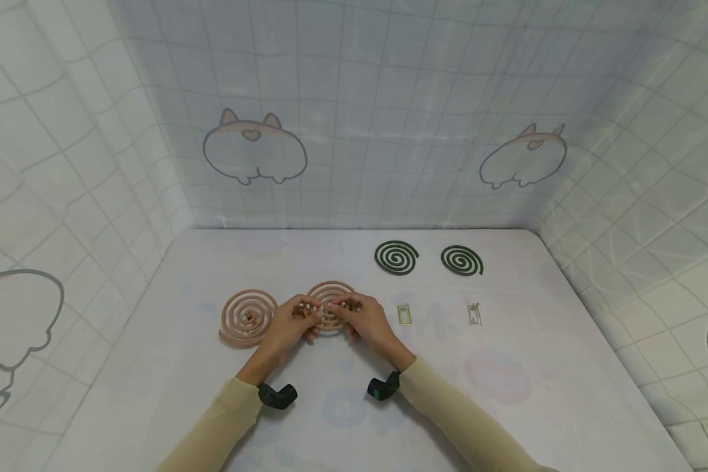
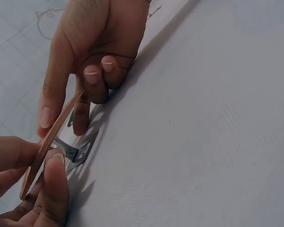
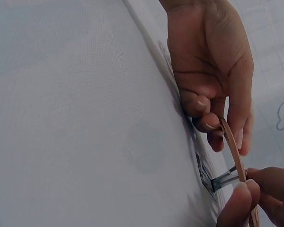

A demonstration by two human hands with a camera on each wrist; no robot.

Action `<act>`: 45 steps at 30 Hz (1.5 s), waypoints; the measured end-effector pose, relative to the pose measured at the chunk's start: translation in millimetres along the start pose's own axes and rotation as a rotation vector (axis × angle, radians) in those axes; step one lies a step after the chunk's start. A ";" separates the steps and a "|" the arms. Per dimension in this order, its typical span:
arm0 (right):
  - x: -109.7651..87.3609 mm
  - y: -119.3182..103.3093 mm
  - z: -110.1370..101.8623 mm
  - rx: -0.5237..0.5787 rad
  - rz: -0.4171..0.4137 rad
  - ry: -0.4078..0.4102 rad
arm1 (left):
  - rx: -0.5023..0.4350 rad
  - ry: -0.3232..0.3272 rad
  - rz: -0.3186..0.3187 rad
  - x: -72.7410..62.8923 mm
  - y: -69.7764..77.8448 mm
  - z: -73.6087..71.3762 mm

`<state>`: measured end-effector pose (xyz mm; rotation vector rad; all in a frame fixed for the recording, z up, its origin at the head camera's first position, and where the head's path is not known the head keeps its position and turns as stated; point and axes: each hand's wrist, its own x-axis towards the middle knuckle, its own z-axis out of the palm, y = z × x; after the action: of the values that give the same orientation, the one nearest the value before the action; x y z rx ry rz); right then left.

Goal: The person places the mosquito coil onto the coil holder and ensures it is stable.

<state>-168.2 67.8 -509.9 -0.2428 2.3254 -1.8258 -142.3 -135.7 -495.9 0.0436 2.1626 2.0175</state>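
A brown mosquito coil (image 1: 330, 284) is held flat just above the table, between both hands. My left hand (image 1: 286, 326) pinches its left side with thumb and fingers. On the other side, my right hand (image 1: 370, 322) grips the coil with thumb and fingertips near its middle. Under the coil a small metal coil stand (image 3: 222, 179) rests on the table, its raised arm reaching the coil; the left wrist view shows the same stand (image 2: 78, 153). Whether the arm's tip passes into the coil is hidden by the fingers.
Left of the hands, another brown coil (image 1: 249, 317) appears mounted on a stand. Two green coils (image 1: 396, 257) (image 1: 462, 261) lie at the back right. Nearer stand two loose metal stands, a yellowish one (image 1: 404, 314) and a silvery one (image 1: 474, 314). Patterned cloth walls (image 1: 389, 131) enclose the table.
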 end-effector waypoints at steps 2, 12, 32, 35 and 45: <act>-0.2 1.0 -2.7 0.007 -0.007 -0.015 | 0.026 -0.004 0.010 -0.4 1.5 -0.3; -4.5 -4.4 -16.9 0.014 -0.025 -0.025 | 0.334 0.066 0.094 1.4 11.1 -4.1; -6.6 -15.3 -45.5 0.056 -0.051 -0.012 | 0.490 0.145 0.175 10.8 32.9 -4.5; -5.0 -16.4 -52.6 0.070 -0.067 -0.009 | 0.456 0.116 0.189 16.2 41.1 1.7; -3.0 -25.0 -77.5 0.135 -0.062 0.035 | 0.367 0.045 0.208 35.7 59.8 29.7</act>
<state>-183.1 135.7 -467.4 -0.2687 2.2284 -2.0228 -179.0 -96.6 -442.4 0.2855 2.6246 1.6998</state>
